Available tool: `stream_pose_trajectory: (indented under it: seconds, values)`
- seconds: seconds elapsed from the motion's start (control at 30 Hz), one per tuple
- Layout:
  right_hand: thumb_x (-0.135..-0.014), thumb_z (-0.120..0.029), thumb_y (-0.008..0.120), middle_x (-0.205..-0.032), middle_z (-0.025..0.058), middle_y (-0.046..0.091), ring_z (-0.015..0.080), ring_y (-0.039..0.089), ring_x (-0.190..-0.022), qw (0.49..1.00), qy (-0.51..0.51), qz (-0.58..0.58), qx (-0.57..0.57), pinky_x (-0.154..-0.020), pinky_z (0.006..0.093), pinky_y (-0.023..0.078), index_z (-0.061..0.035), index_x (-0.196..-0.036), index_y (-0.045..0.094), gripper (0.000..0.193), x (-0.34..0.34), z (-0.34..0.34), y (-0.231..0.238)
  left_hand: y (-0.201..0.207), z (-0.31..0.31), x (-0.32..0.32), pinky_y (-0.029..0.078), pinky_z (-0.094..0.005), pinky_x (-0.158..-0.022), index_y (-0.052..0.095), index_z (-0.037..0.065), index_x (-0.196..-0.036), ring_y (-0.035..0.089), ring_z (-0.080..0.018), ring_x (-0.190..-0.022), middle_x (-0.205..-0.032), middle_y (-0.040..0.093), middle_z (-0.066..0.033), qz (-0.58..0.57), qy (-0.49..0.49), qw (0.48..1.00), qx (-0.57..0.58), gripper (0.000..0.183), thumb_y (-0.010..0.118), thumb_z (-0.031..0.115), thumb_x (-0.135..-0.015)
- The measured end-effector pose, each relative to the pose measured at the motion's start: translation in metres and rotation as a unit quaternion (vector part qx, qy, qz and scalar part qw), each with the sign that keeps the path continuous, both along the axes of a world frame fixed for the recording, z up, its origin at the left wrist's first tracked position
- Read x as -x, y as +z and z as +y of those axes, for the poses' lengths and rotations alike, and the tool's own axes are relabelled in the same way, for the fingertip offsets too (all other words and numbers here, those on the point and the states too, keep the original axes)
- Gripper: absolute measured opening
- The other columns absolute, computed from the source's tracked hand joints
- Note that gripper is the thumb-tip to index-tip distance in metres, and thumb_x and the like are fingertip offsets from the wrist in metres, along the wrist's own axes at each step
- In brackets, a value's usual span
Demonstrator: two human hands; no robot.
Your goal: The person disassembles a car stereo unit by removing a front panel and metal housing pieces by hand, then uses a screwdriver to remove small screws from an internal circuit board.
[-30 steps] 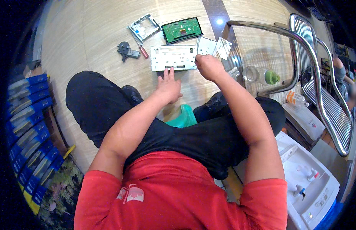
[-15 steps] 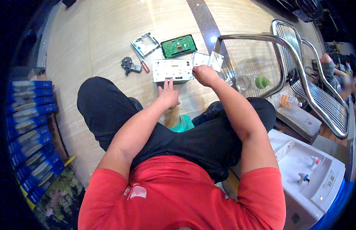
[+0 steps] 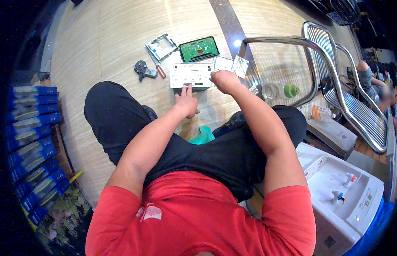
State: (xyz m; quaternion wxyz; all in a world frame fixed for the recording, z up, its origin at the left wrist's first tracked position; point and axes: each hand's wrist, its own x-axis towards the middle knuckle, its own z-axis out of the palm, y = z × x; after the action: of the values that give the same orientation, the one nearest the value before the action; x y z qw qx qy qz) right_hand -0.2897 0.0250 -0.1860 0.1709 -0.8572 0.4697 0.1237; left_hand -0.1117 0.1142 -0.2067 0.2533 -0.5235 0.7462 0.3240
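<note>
Head view: the pale floor point(image 3: 121, 38) is the biggest thing before me; over to my right stand a slatted metal seat point(image 3: 359, 117) and, nearer, a white water dispenser point(image 3: 356, 213). In front of me a white-faced box point(image 3: 185, 76) sits on the floor, its slotted face turned up. I judge it stiff sheet metal, of moderate weight for its bulk, and smooth enough to slide if pushed; I'd take it by both short ends, palms flat to the walls, and stay out of the slots, whose edges may be sharp. Just beyond it lies a green circuit board point(image 3: 194, 52), likely light and fragile, best held by its black rim. Left of the board is an open metal bracket point(image 3: 155, 49), thin enough to bend, I'd guess. My right hand point(image 3: 226, 81) is curled closed at the box's right end; I cannot tell what, if anything, it grips. My left hand point(image 3: 187, 103) is open, fingers stretched against the box's near edge without gripping. Two perforated plates point(image 3: 240, 67) lie beyond my right hand; a black motor-like part point(image 3: 141, 70) lies left of the box, and between them a slim red-handled screwdriver point(image 3: 161, 72).
</note>
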Motion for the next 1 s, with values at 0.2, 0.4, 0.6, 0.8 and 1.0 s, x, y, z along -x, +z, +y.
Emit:
stream_pose_trajectory:
  seconds: [0.2, 0.4, 0.6, 0.8, 1.0]
  values:
    - [-0.086, -0.010, 0.055, -0.091, 0.0184, 0.069, 0.0372, 0.067, -0.090, 0.999, 0.044, -0.009, -0.030, -0.078, 0.0467, 0.054, -0.0054, -0.095, 0.065, 0.014, 0.009, -0.013, -0.010, -0.003, 0.000, -0.003, 0.028, -0.0593, -0.111, 0.054, 0.007, -0.134, 0.012, -0.0443, -0.146, -0.159, 0.005, -0.0260, 0.012, 0.004, 1.000, 0.007, 0.059, 0.065, 0.044, -0.089]
    - [-0.092, -0.020, 0.052, -0.091, 0.0194, 0.068, 0.0375, 0.066, -0.090, 0.997, 0.066, -0.047, 0.007, -0.078, 0.0478, 0.053, -0.0046, -0.097, 0.063, 0.019, 0.022, -0.011, -0.020, 0.002, -0.004, 0.003, 0.029, -0.0594, -0.111, 0.053, 0.006, -0.134, 0.013, -0.0443, -0.146, -0.159, 0.007, -0.0260, 0.012, -0.008, 1.000, 0.010, 0.060, 0.064, 0.044, -0.089]
    - [-0.093, -0.018, 0.051, -0.093, 0.0217, 0.068, 0.0371, 0.066, -0.093, 0.997, -0.080, 0.018, -0.007, -0.077, 0.0495, 0.052, -0.0038, -0.105, 0.056, 0.019, -0.009, 0.003, 0.012, -0.003, -0.003, 0.000, 0.029, -0.0596, -0.111, 0.056, 0.006, -0.131, 0.018, -0.0421, -0.145, -0.157, 0.014, -0.0250, 0.020, 0.019, 0.999, 0.023, 0.055, 0.065, 0.040, -0.089]
    - [-0.087, -0.006, 0.053, -0.096, 0.0213, 0.068, 0.0376, 0.068, -0.092, 0.996, -0.017, -0.082, 0.031, -0.077, 0.0456, 0.055, -0.0005, -0.102, 0.056, 0.017, 0.012, 0.000, -0.006, -0.009, -0.018, 0.005, 0.044, -0.0523, -0.096, 0.066, 0.005, -0.111, 0.053, -0.0375, -0.115, -0.121, 0.056, -0.0198, 0.081, 0.096, 0.981, 0.149, 0.035, 0.067, 0.029, -0.085]
    - [-0.086, -0.009, 0.057, -0.094, 0.0229, 0.067, 0.0392, 0.064, -0.092, 0.993, -0.039, -0.106, 0.025, -0.081, 0.0479, 0.051, -0.0006, -0.095, 0.061, 0.013, 0.018, -0.004, -0.017, -0.030, -0.036, 0.017, 0.050, -0.0451, -0.083, 0.071, 0.007, -0.095, 0.061, -0.0357, -0.094, -0.096, 0.063, -0.0175, 0.173, 0.164, 0.926, 0.291, 0.018, 0.063, 0.021, -0.086]
